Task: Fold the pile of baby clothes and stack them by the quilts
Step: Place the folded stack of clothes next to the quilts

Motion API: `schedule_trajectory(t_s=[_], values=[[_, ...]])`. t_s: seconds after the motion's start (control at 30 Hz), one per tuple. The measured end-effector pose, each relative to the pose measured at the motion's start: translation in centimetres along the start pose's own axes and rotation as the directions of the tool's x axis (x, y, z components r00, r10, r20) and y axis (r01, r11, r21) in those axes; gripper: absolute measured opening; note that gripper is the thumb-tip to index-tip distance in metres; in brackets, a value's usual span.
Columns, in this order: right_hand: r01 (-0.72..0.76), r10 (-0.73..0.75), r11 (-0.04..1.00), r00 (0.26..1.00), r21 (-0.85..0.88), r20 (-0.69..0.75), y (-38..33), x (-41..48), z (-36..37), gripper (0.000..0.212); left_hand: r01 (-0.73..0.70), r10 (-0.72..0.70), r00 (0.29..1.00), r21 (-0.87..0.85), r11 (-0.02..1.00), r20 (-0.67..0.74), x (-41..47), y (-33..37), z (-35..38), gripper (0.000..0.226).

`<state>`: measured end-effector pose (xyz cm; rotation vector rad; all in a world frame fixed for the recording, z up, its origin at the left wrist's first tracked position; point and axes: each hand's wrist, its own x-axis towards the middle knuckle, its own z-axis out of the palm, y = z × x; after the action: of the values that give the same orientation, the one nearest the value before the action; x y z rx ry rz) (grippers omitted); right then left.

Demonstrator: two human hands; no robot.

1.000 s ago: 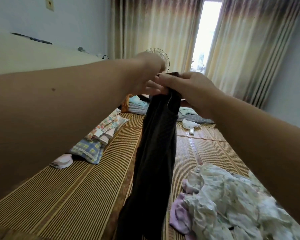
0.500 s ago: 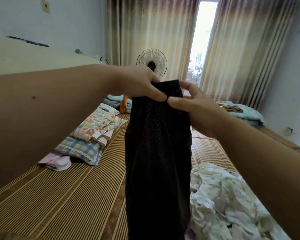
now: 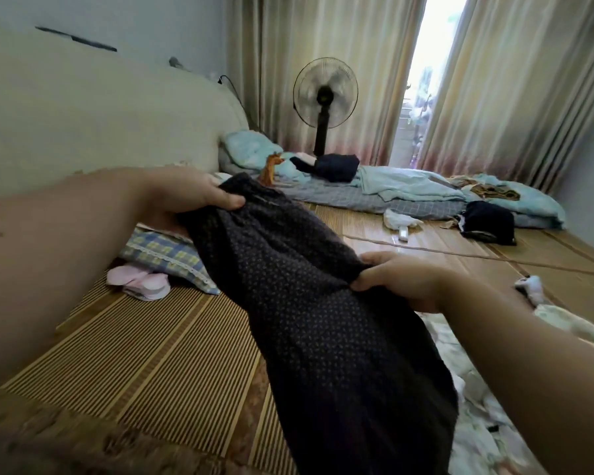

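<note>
2 hands: both are closed on 1 dark dotted garment, which is held above the woven mat
Left hand: seen at 10 o'clock of the frame, fingers curled shut over the garment's upper edge, thumb pressed on top
Right hand: seen at 3 o'clock of centre, clenched on a bunched fold of the same edge
Garment: stretched between the 2 grips, its length trailing toward 6 o'clock and out of the frame
Pile of baby clothes: pale printed pieces lying at 5 o'clock, partly covered by the garment and the right forearm
Quilts: light blue bedding spread along the far edge at 1 o'clock, a dark folded bundle resting on it
Plaid pillow: at 9 o'clock, partly hidden behind the garment, pink items just beside it
Fan: standing at 12 o'clock before the curtains
</note>
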<state>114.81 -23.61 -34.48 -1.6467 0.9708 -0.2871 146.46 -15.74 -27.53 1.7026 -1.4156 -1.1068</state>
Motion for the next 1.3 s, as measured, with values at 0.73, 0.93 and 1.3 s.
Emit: schedule_trajectory(t_s=[0.73, 0.93, 1.3], values=[[-0.619, 0.484, 0.717, 0.772, -0.319, -0.411, 18.1, 1.7, 12.4, 0.083, 0.426, -0.262, 0.834, 0.267, 0.864, -0.486, 5.7, -29.2, 0.1, 0.039], [-0.624, 0.419, 0.694, 0.755, -0.358, -0.505, 17.1, 3.1, 12.6, 0.034, 0.403, -0.286, 0.835, 0.17, 0.899, -0.47, 4.2, -29.1, 0.2, 0.035], [-0.518, 0.078, 0.703, 0.737, -0.487, -0.671, 9.3, 2.3, 5.5, 0.038, 0.382, -0.373, 0.911, 0.02, 0.924, -0.176, 3.0, -27.4, 4.3, 0.012]])
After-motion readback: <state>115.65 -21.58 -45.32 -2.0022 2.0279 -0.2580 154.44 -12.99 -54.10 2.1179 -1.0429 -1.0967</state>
